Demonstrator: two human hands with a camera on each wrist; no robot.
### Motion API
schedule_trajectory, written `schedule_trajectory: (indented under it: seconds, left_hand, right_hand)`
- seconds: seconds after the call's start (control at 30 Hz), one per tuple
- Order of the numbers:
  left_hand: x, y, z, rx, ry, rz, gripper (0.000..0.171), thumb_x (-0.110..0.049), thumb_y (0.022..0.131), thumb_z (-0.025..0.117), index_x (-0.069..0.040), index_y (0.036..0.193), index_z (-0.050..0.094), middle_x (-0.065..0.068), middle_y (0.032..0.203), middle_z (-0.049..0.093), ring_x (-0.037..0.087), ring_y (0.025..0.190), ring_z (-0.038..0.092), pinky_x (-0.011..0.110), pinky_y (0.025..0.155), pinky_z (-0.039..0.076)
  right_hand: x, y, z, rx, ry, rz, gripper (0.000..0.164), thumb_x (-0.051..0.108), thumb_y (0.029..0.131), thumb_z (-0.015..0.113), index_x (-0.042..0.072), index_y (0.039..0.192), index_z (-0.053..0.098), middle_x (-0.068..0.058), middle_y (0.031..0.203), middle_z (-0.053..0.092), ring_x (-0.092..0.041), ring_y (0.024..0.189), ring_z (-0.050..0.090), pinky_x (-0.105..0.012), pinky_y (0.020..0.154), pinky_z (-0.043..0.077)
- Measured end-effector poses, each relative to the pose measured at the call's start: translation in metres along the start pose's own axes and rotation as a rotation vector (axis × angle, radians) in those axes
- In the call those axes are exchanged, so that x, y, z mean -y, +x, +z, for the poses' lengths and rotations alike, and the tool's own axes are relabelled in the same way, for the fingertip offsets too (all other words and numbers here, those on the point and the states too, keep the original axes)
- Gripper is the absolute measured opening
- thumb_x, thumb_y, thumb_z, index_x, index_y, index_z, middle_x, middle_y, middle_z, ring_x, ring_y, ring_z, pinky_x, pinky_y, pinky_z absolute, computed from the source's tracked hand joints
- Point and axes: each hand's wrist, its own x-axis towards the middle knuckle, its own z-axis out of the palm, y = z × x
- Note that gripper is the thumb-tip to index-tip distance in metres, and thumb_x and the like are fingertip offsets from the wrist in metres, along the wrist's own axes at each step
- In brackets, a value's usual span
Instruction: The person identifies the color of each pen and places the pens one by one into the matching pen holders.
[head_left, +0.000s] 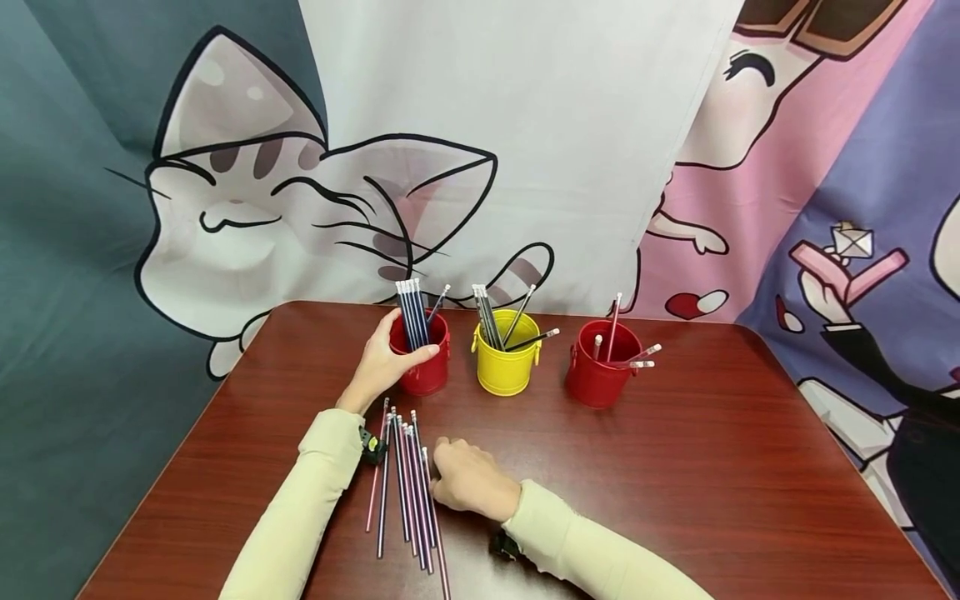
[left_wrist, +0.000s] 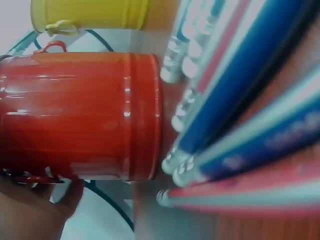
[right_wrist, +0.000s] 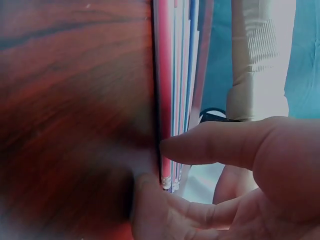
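Note:
My left hand [head_left: 382,358] holds the left red bucket [head_left: 426,382] at its side, the thumb lying across the front near the rim. Several blue pencils [head_left: 412,312] stand in that bucket, eraser ends up. In the left wrist view, fingers [left_wrist: 65,205] touch the bucket wall by its handle. My right hand [head_left: 472,479] is low over the table, beside the right edge of a loose row of pink and blue pencils [head_left: 408,492]. In the right wrist view, its thumb and forefinger stand apart near the eraser end of a pink pencil [right_wrist: 165,100].
A yellow bucket [head_left: 502,375] with dark pencils stands in the middle. To its right, another red bucket [head_left: 596,383] contains several pink pencils, some leaning over the rim. The brown table [head_left: 712,467] ends at a cartoon-printed cloth [head_left: 525,83] behind.

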Motion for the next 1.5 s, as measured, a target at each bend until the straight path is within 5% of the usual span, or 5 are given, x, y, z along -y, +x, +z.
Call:
schedule_trajectory:
  seconds: [0.4,0.8,1.1,1.3,1.5]
  left_hand:
    - [-0.022,-0.01,0.0,-0.248,0.203,0.147,0.102,-0.056,0.062,0.076,-0.025,0.143,0.022,0.001,0.143,0.018,0.021,0.128,0.017,0.055,0.1,0.021]
    - [-0.056,-0.023,0.023,-0.261,0.0,0.461,0.072,-0.031,0.065,0.082,-0.013,0.126,0.047,0.006,0.129,0.038,0.034,0.107,0.044,0.047,0.088,0.04]
    - [-0.077,-0.039,0.031,-0.138,-0.121,0.448,0.055,-0.015,0.072,0.077,-0.007,0.119,0.051,0.009,0.116,0.05,0.027,0.105,0.05,0.045,0.088,0.044]
    - [-0.109,-0.055,0.045,0.134,-0.215,0.439,0.049,-0.002,0.074,0.073,0.006,0.115,0.049,0.019,0.111,0.054,0.036,0.102,0.053,0.053,0.086,0.043]
    - [-0.1,-0.06,0.082,0.352,-0.134,0.324,0.053,-0.016,0.079,0.071,0.0,0.124,0.046,0.017,0.12,0.053,0.031,0.107,0.054,0.043,0.09,0.045]
  right_hand:
    - [0.007,-0.004,0.002,-0.014,0.011,-0.023,0.025,0.028,0.074,0.069,0.011,0.076,0.051,-0.004,0.065,0.051,-0.017,0.055,0.051,-0.034,0.045,0.039]
    - [-0.008,-0.002,-0.001,-0.027,0.063,0.082,0.017,0.014,0.067,0.066,0.013,0.063,0.049,0.0,0.059,0.049,-0.017,0.052,0.048,-0.036,0.044,0.039]
    - [-0.027,-0.001,-0.006,0.004,0.266,0.086,0.026,0.015,0.071,0.063,0.013,0.052,0.046,0.003,0.052,0.04,-0.013,0.047,0.037,-0.027,0.041,0.032]
    - [-0.062,-0.02,-0.024,-0.057,0.431,0.085,0.012,0.016,0.079,0.06,0.013,0.071,0.052,0.004,0.056,0.052,-0.01,0.05,0.05,-0.028,0.047,0.042]
    - [-0.11,-0.05,-0.04,-0.12,0.624,0.131,0.01,0.01,0.084,0.058,0.006,0.084,0.049,-0.004,0.062,0.055,-0.017,0.047,0.057,-0.031,0.045,0.049]
